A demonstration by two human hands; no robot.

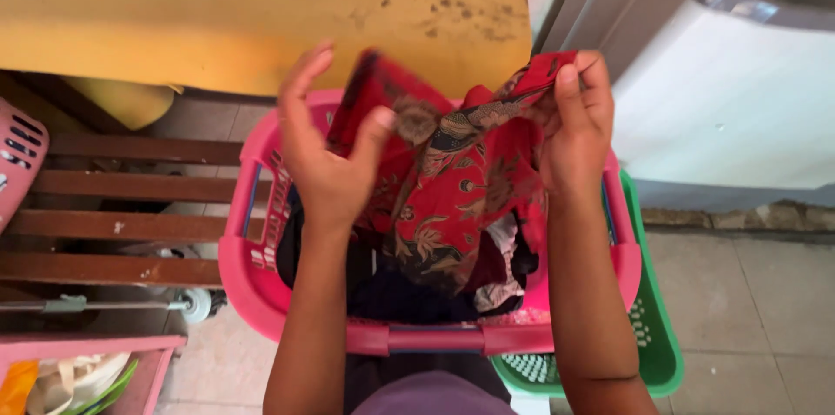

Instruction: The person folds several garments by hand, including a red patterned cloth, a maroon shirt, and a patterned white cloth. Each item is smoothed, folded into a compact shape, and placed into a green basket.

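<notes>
Holding a red patterned cloth up over the pink laundry basket, I am looking down from the head view, the only view there is. My right hand is pinching the cloth's upper right corner, thumb pressed against curled fingers, closed tight on the fabric. My left hand is sitting at the upper left edge, fingers spread fairly wide and only the thumb touching the cloth (a loose hold at best). The cloth's top edge is running left to right between my hands, and the rest is hanging down toward me into the basket, onto dark clothes piled there. A green basket is peeking out under the pink one on the right. A slatted wooden bench is standing to the left, and a white appliance is standing far right.
</notes>
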